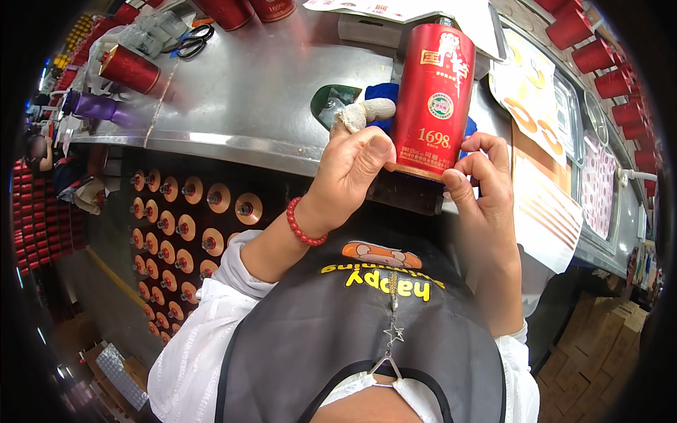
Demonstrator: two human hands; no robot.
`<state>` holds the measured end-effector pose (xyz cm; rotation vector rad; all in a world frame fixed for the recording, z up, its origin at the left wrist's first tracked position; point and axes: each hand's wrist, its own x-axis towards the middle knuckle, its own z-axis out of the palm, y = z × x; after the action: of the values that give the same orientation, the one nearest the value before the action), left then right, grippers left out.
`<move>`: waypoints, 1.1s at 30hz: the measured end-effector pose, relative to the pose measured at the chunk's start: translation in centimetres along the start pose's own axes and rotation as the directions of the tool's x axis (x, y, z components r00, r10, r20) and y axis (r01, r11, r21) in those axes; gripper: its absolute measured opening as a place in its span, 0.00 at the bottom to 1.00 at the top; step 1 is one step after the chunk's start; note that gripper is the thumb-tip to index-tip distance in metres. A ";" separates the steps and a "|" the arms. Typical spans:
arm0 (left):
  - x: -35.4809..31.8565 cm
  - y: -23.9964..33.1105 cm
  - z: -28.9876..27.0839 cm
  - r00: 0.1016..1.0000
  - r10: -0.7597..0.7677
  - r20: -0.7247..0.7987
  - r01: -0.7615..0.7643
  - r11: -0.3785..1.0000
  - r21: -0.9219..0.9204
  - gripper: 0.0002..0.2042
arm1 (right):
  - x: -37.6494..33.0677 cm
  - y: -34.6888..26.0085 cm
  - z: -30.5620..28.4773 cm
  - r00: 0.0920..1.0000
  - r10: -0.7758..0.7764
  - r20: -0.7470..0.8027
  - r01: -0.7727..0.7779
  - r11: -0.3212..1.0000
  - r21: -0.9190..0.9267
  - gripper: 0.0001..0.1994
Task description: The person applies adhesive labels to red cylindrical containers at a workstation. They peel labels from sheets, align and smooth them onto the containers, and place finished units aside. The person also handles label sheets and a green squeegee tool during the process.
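Note:
A red bottle (434, 84) with gold and white print and a round green-and-white emblem lies on its side over a blue cloth (381, 93), its neck pointing away from me. My left hand (347, 158) holds its near left edge, the thumb by the base. A white knitted cover (370, 111) wraps the index finger of that hand. At the near right corner, my right hand (486, 185) has its thumb and curled fingers closed on the bottle's edge. A dark green curved holder (324, 100) with something clear in it stands left of the bottle.
Sheets with curved orange stickers (525, 116) and orange strips (546, 224) lie to the right. Black-handled scissors (195, 42), a red cylinder (130, 69) and a purple object (95, 106) are far left. Bottles with tan discs (185, 227) stand in rows below the table's left edge. Cardboard (592, 345) lies lower right.

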<state>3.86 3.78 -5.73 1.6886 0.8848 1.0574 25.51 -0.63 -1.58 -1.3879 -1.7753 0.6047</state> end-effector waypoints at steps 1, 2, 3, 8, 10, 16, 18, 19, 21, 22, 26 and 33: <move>0.0 0.3 0.1 1.000 -0.021 -0.009 0.021 0.999 -0.030 0.14 | 0.0 0.0 0.0 1.000 0.014 0.005 -0.014 1.000 0.014 0.12; 0.0 0.4 0.1 0.999 -0.042 -0.017 0.041 0.997 -0.061 0.14 | 0.0 0.1 0.0 1.000 0.015 0.009 -0.015 1.000 0.021 0.12; 0.0 0.2 0.2 1.000 -0.008 -0.018 0.008 1.000 -0.028 0.13 | 0.1 0.1 0.0 1.000 0.016 0.013 -0.016 0.999 0.028 0.12; -0.2 -0.4 -0.3 0.994 -0.096 0.045 0.099 0.992 -0.072 0.10 | 0.0 -0.1 0.0 1.000 -0.001 0.010 0.001 0.999 0.046 0.12; -0.2 -0.3 -0.1 0.996 -0.087 0.028 0.089 0.992 -0.092 0.09 | 0.0 0.0 0.1 1.000 -0.011 0.015 0.010 0.999 0.045 0.12; -0.4 0.3 -0.1 0.976 -0.208 0.065 0.216 0.961 -0.172 0.09 | 0.0 0.0 0.0 1.000 0.026 0.001 -0.026 0.997 0.069 0.11; -0.4 0.5 -0.3 0.970 -0.229 0.082 0.240 0.954 -0.181 0.09 | -0.2 0.5 -0.1 1.000 0.019 -0.008 -0.018 0.997 0.074 0.09; -0.4 0.6 -0.5 0.967 -0.236 0.094 0.250 0.951 -0.181 0.09 | -0.3 0.6 -0.1 1.000 0.014 -0.010 -0.013 0.997 0.078 0.09; -0.4 1.1 -0.6 0.984 -0.162 0.079 0.171 0.977 -0.126 0.10 | -0.3 -0.7 0.1 0.998 -0.047 -0.035 0.049 0.996 0.076 0.10; -0.3 1.6 -0.6 0.995 -0.077 0.062 0.082 0.994 -0.070 0.10 | -0.2 -1.5 0.1 0.996 -0.072 -0.051 0.076 0.995 0.072 0.12; 0.4 3.2 -1.1 0.982 0.153 0.111 -0.163 0.983 0.089 0.10 | 0.5 -2.7 0.2 0.975 -0.207 0.086 0.217 0.965 -0.144 0.15; -0.1 1.9 -0.8 0.998 0.025 0.056 -0.030 0.996 0.081 0.10 | -0.2 -2.0 -0.5 0.996 0.061 0.061 -0.068 0.990 0.120 0.10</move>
<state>3.28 3.39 -3.81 1.7941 0.8820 0.9998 24.79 -1.42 0.20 -1.3602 -1.7131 0.7821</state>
